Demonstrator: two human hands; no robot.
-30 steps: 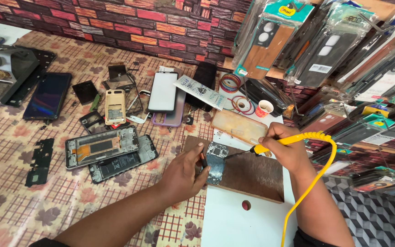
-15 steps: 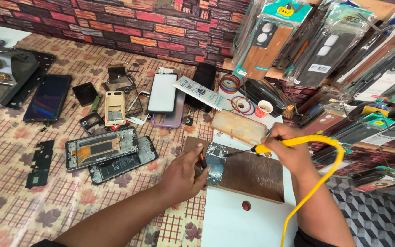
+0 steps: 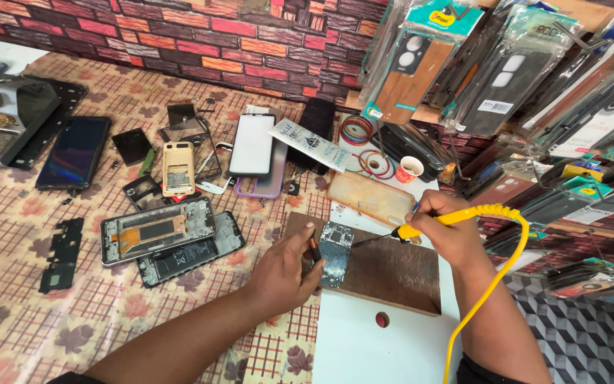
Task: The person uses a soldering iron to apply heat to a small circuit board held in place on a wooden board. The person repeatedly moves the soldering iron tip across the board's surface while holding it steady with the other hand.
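Surface [image 3: 51, 313] under a patterned cloth, brick wall behind, phone parts lying about. Left hand [image 3: 282, 274] is pinning a small board [image 3: 335, 250] on a wooden block [image 3: 392, 274], fingers closed at its left edge. Right hand [image 3: 449, 231] is gripping a yellow soldering iron [image 3: 456, 215], fully closed, tip touching the board.
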